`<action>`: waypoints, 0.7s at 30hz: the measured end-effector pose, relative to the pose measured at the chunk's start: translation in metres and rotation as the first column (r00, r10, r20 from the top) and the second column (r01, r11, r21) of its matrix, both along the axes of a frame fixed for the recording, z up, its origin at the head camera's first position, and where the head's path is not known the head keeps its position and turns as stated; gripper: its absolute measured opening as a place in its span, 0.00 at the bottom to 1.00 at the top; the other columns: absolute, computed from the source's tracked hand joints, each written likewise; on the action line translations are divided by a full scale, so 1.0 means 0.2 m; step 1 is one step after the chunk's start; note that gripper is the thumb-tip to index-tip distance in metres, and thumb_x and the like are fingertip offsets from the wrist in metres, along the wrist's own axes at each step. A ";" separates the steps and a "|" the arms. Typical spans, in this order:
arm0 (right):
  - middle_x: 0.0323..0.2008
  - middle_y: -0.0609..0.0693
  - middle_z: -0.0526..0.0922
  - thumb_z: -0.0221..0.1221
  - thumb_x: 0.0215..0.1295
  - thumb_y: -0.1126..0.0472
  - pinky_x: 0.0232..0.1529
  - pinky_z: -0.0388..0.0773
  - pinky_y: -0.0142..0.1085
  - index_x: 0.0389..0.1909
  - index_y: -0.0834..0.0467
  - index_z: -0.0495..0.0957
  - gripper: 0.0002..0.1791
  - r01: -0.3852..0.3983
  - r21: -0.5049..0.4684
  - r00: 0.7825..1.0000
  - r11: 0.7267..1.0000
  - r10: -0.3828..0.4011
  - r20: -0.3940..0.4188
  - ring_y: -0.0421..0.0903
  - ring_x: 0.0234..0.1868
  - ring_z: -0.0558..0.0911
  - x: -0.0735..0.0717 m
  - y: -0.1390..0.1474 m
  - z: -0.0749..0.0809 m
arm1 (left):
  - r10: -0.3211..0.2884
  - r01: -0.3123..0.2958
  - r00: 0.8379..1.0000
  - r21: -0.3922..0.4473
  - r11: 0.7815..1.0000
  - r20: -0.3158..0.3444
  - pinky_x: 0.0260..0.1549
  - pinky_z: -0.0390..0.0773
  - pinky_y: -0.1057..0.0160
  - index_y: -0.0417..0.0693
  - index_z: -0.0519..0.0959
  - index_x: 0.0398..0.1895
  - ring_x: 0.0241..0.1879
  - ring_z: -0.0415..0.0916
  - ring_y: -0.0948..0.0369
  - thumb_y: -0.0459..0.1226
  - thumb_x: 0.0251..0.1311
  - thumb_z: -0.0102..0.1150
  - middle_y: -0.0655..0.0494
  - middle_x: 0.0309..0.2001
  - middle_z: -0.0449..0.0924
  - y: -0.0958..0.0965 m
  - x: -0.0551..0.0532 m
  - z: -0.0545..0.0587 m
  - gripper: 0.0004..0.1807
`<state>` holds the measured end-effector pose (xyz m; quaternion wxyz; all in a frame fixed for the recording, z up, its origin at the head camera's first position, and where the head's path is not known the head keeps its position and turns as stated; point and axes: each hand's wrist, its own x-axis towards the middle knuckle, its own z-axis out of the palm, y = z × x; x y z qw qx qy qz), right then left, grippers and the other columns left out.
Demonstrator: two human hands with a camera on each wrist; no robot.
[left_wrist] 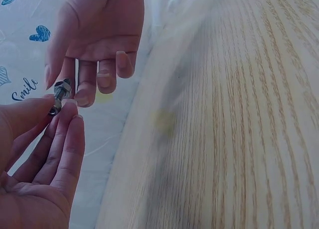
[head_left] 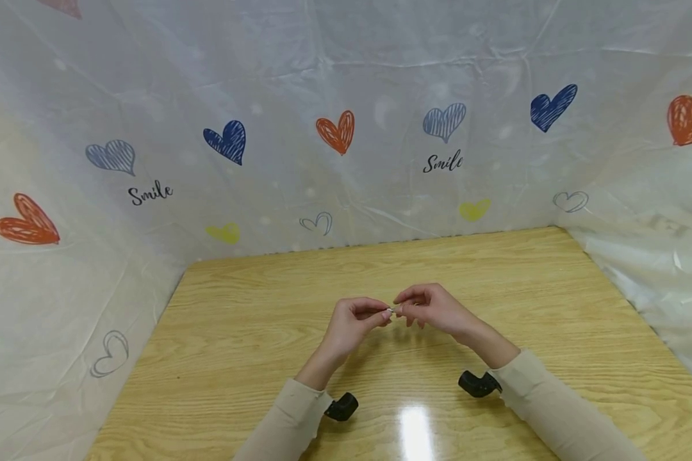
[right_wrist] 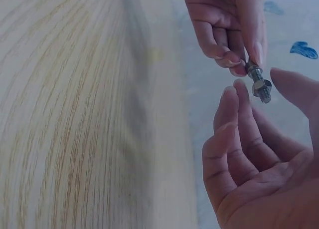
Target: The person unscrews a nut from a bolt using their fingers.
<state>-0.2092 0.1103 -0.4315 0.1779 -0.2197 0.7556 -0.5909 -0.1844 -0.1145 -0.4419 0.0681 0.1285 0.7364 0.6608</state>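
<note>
- Far L of head frame: white cloth [head_left: 167, 218] w/ printed hearts; backdrop only.
- Lower ctr: L hand [head_left: 348, 325], thumb & fingertips pinching 1 end of the bolt [left_wrist: 59, 94]. That end is mostly hidden by the digits; exact shape can't be told. Rec.: hold it firm, so bolt doesn't spin w/ the nut.
- R of ctr, just below mid-height: bolt, btwn the 2 hands, held up off the wood table [head_left: 236, 320]. 1 nut [right_wrist: 262, 88] sits around it near the free end; in R wrist view (upper right) thread shows on both sides of nut.
- Further R: R hand [head_left: 438, 312], thumb & fingers a narrow gap apart, to either side of the nut; R wrist view shows no grip on it.
- Step in hand (judged): working the nut along the thread. Close R thumb & index fingertip on opp. flats, turn a part-turn, release, re-grip, repeat. Light, even pressure should do.
- Align: turn nut square to bolt axis; if it binds, back off approx. 1 turn & retry.
- Caution: small, likely slick parts; near the free end nut may drop if turned the wrong way.
- Lower right: R sleeve [head_left: 559, 406], well apart from the nut.
</note>
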 end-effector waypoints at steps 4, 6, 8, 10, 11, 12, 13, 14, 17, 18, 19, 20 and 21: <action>0.39 0.62 0.86 0.60 0.76 0.55 0.32 0.81 0.43 0.51 0.63 0.84 0.15 -0.008 0.019 1.000 1.000 0.008 -0.016 0.64 0.39 0.82 0.00 -0.01 -0.01 | -0.002 0.002 1.000 -0.005 1.000 -0.004 0.50 0.86 0.46 0.36 0.87 0.46 0.41 0.87 0.55 0.32 0.66 0.67 0.44 0.43 0.88 0.00 0.00 0.00 0.09; 0.39 0.63 0.86 0.60 0.76 0.56 0.31 0.80 0.42 0.49 0.62 0.85 0.14 -0.013 0.014 1.000 1.000 0.014 -0.026 0.64 0.38 0.81 0.00 -0.01 0.00 | -0.003 0.003 1.000 -0.002 1.000 -0.004 0.50 0.86 0.46 0.36 0.87 0.46 0.41 0.87 0.55 0.32 0.66 0.67 0.43 0.42 0.87 0.00 0.00 0.00 0.09; 0.40 0.64 0.85 0.60 0.76 0.58 0.30 0.80 0.41 0.49 0.62 0.84 0.12 -0.016 0.002 0.999 1.000 0.016 -0.033 0.64 0.37 0.81 0.00 -0.01 0.00 | -0.002 0.002 1.000 0.003 1.000 -0.002 0.51 0.86 0.44 0.36 0.87 0.46 0.41 0.87 0.54 0.32 0.66 0.67 0.42 0.42 0.87 0.00 0.00 0.00 0.09; 0.41 0.66 0.84 0.61 0.75 0.59 0.29 0.79 0.41 0.49 0.63 0.83 0.11 -0.020 -0.009 0.999 1.000 0.019 -0.042 0.66 0.37 0.80 0.00 -0.01 0.00 | -0.001 0.001 1.000 0.004 1.000 -0.002 0.51 0.85 0.44 0.35 0.87 0.46 0.42 0.87 0.52 0.32 0.66 0.67 0.41 0.42 0.87 0.00 0.00 0.00 0.09; 0.41 0.66 0.84 0.62 0.74 0.60 0.29 0.79 0.40 0.49 0.62 0.83 0.11 -0.019 -0.011 0.999 1.000 0.018 -0.044 0.66 0.37 0.80 0.01 -0.01 0.01 | -0.002 0.002 1.000 0.004 1.000 -0.004 0.51 0.85 0.44 0.35 0.87 0.46 0.42 0.87 0.51 0.32 0.66 0.67 0.40 0.42 0.87 0.00 0.00 0.00 0.09; 0.41 0.67 0.83 0.62 0.74 0.60 0.29 0.78 0.41 0.49 0.62 0.83 0.10 -0.021 -0.016 0.999 1.000 0.021 -0.047 0.67 0.38 0.80 0.01 -0.01 0.01 | -0.002 0.002 1.000 0.004 1.000 -0.005 0.51 0.85 0.43 0.35 0.87 0.46 0.42 0.87 0.50 0.32 0.66 0.67 0.39 0.43 0.87 0.00 0.00 0.00 0.09; 0.42 0.67 0.83 0.62 0.74 0.60 0.29 0.78 0.41 0.49 0.62 0.83 0.10 -0.022 -0.019 0.999 1.000 0.021 -0.047 0.68 0.38 0.79 0.01 -0.01 0.01 | -0.001 0.001 1.000 0.002 1.000 -0.006 0.51 0.85 0.43 0.36 0.87 0.46 0.43 0.87 0.48 0.32 0.66 0.67 0.38 0.43 0.87 0.00 0.00 0.00 0.09; 0.42 0.67 0.82 0.62 0.73 0.61 0.29 0.78 0.41 0.50 0.62 0.83 0.10 -0.025 -0.023 0.999 0.999 0.024 -0.047 0.69 0.39 0.79 0.01 0.00 0.01 | -0.002 0.002 1.000 0.001 1.000 -0.007 0.51 0.85 0.44 0.36 0.87 0.46 0.43 0.87 0.48 0.32 0.66 0.67 0.38 0.43 0.87 0.00 0.00 0.00 0.09; 0.45 0.64 0.82 0.63 0.72 0.62 0.32 0.79 0.42 0.51 0.63 0.81 0.11 -0.032 -0.041 0.999 0.999 0.031 -0.036 0.69 0.41 0.79 0.01 0.00 0.01 | 0.000 0.000 1.000 0.003 1.000 -0.007 0.50 0.86 0.46 0.36 0.87 0.45 0.42 0.87 0.49 0.32 0.67 0.67 0.39 0.42 0.87 0.00 0.00 0.00 0.08; 0.46 0.63 0.82 0.63 0.72 0.63 0.32 0.79 0.42 0.51 0.63 0.80 0.11 -0.035 -0.049 0.999 0.998 0.033 -0.028 0.69 0.41 0.79 0.01 0.00 0.01 | 0.000 0.000 1.000 0.004 1.000 -0.007 0.50 0.87 0.47 0.36 0.87 0.45 0.42 0.87 0.51 0.32 0.66 0.67 0.41 0.42 0.87 0.00 0.00 0.00 0.08; 0.46 0.61 0.81 0.63 0.72 0.63 0.33 0.79 0.42 0.52 0.64 0.79 0.12 -0.035 -0.055 0.999 0.998 0.034 -0.019 0.69 0.42 0.80 0.01 0.00 0.01 | 0.000 0.000 1.000 0.006 1.000 -0.007 0.50 0.87 0.48 0.36 0.87 0.45 0.41 0.87 0.52 0.32 0.66 0.67 0.42 0.42 0.87 0.00 0.00 0.00 0.08; 0.47 0.60 0.81 0.63 0.72 0.64 0.33 0.79 0.43 0.52 0.64 0.79 0.13 -0.036 -0.062 0.999 0.997 0.036 -0.009 0.68 0.42 0.80 0.01 0.00 0.01 | 0.000 0.000 1.000 0.007 1.000 -0.007 0.49 0.87 0.49 0.36 0.87 0.45 0.41 0.87 0.54 0.31 0.66 0.67 0.43 0.42 0.87 0.00 0.00 0.00 0.08; 0.48 0.60 0.80 0.63 0.71 0.64 0.33 0.78 0.42 0.53 0.65 0.78 0.13 -0.035 -0.064 0.999 0.997 0.036 0.000 0.67 0.42 0.80 0.01 0.01 0.01 | 0.001 -0.001 1.000 0.008 1.000 -0.007 0.49 0.87 0.50 0.36 0.87 0.45 0.41 0.87 0.55 0.31 0.66 0.67 0.45 0.42 0.87 0.00 0.00 0.01 0.08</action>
